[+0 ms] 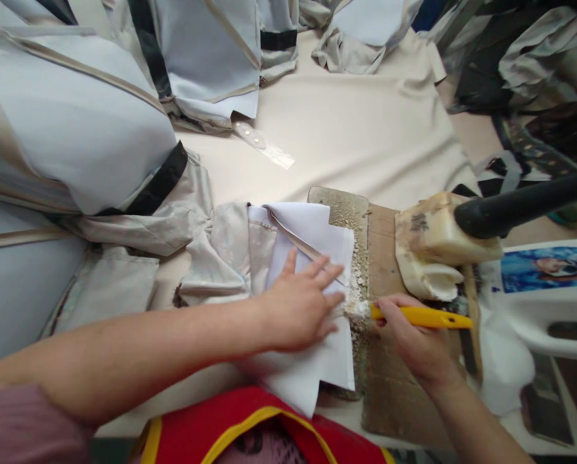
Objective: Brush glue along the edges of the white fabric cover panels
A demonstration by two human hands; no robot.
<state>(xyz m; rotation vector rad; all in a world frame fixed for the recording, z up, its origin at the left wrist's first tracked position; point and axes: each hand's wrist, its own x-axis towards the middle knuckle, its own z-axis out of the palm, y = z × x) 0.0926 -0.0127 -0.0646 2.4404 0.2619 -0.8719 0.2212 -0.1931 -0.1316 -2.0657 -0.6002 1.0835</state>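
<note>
My left hand (300, 306) lies flat with fingers spread on a white sheet-like panel (312, 374) that has a beige zipper strip across it. Grey fabric (230, 251) is joined to the panel's left side. My right hand (409, 338) grips a brush (423, 316) by its yellow handle. The brush's whitish bristles touch the panel's right edge, close to my left fingertips. Under that edge lies a board (339, 196) crusted with a pale, lumpy substance.
A crusted cream-coloured container (428, 232) with a black tube stands on the right, beside brown cardboard (382, 258). White panels with grey fabric (75, 122) are piled on the left and at the back. Beige cloth (356, 129) covers the table. A clear strip (264, 145) lies on it.
</note>
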